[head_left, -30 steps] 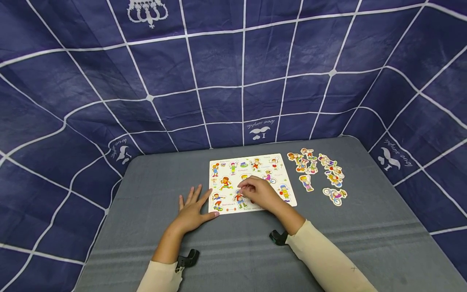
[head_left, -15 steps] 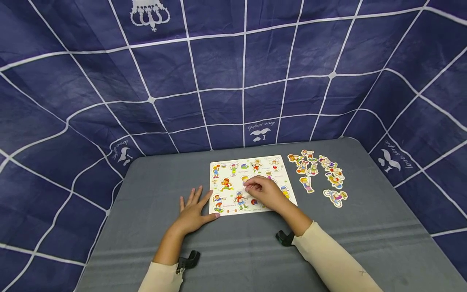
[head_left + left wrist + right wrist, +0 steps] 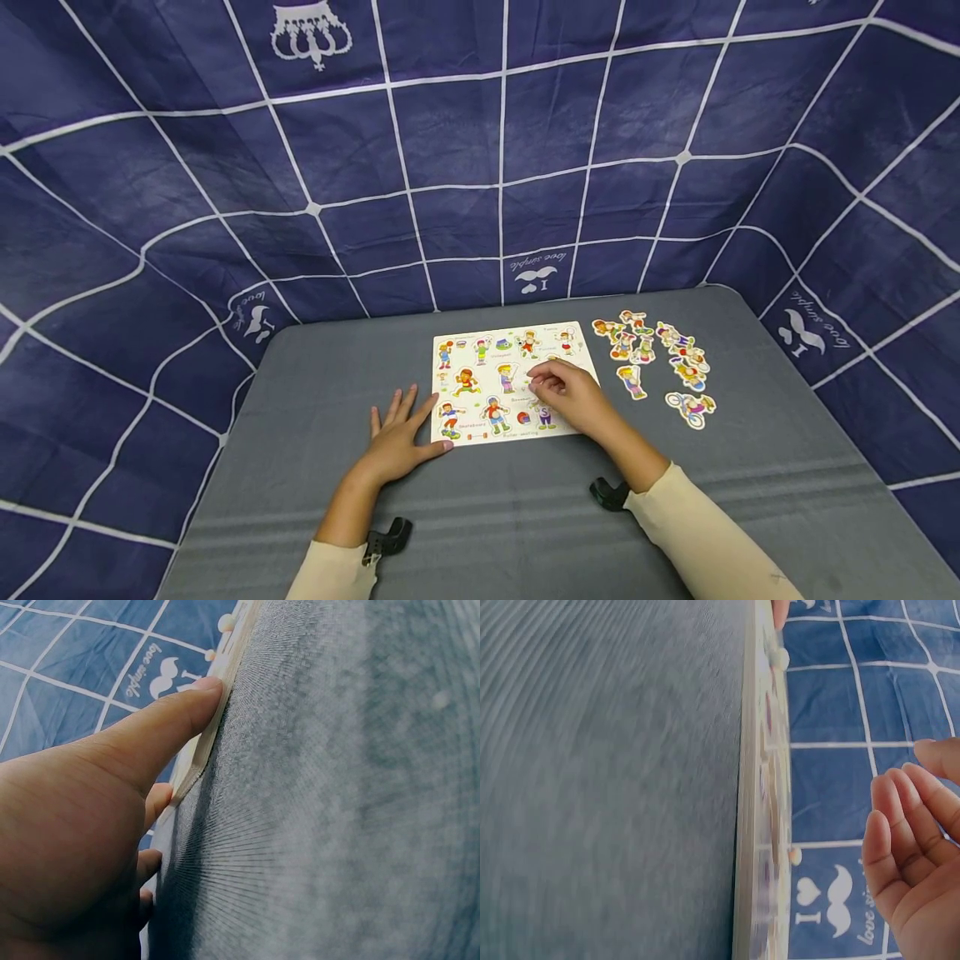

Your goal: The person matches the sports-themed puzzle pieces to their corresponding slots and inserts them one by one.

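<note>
A white wooden peg puzzle board [image 3: 437, 429] printed with sports figures lies flat on the grey table; small round knobs [image 3: 226, 623] stick up from it. My left hand [image 3: 396, 443] is spread at its left side, thumb and index fingertip at the board's edge and the other fingers on the cloth. In the left wrist view, the thumb [image 3: 172, 716] presses along that edge. My right hand [image 3: 573, 396] hovers over the board's right half, fingers loosely bent and holding nothing. It hides several figures there. Left of it, a baseball figure [image 3: 506, 378] and a roller-skating figure [image 3: 495, 414] show.
Right of the board lie several loose cut-out figure pieces, some overlapping, including a bat-holding child [image 3: 632, 382] and a cyclist [image 3: 691, 409]. A blue checked curtain [image 3: 450, 125] rises behind the grey tablecloth [image 3: 330, 367] and at both sides.
My right hand has drawn back to the right from the roller-skating figure, uncovering it and the baseball figure. My left hand has stayed at the board's edge.
</note>
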Motion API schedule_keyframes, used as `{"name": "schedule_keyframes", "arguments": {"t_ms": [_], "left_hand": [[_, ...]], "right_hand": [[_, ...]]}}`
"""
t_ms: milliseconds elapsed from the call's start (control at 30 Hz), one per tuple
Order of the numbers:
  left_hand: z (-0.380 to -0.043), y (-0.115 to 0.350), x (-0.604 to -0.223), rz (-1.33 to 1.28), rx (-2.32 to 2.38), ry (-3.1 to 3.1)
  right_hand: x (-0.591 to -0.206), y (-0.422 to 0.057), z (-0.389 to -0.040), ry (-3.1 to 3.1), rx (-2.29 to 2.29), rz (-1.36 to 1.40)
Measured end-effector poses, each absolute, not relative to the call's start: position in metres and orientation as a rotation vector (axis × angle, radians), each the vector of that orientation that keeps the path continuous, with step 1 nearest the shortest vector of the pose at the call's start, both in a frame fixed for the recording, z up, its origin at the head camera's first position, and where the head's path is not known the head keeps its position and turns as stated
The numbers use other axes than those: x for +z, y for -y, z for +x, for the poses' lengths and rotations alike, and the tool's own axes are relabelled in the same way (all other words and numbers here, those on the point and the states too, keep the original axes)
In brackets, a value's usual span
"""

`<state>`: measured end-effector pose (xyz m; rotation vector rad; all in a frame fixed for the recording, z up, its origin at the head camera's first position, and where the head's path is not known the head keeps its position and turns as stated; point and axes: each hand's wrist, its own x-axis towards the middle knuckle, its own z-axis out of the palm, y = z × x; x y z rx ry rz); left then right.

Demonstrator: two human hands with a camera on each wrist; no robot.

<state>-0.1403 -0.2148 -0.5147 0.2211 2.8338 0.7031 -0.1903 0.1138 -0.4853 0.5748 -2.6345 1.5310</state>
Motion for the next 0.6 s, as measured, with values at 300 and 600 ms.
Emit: {"name": "schedule_keyframes", "arguments": {"t_ms": [300,600], "left_hand": [[-0.141,0.215,-0.516,0.219,0.699,-2.838],[-0.141,0.215,-0.517,0.215,0.706,-2.834]], "right_hand": [[-0.482,-0.133,-0.188,2.564,1.573,0.552],[-0.478,-0.152,-0.186,2.629,1.454,0.452]]}}
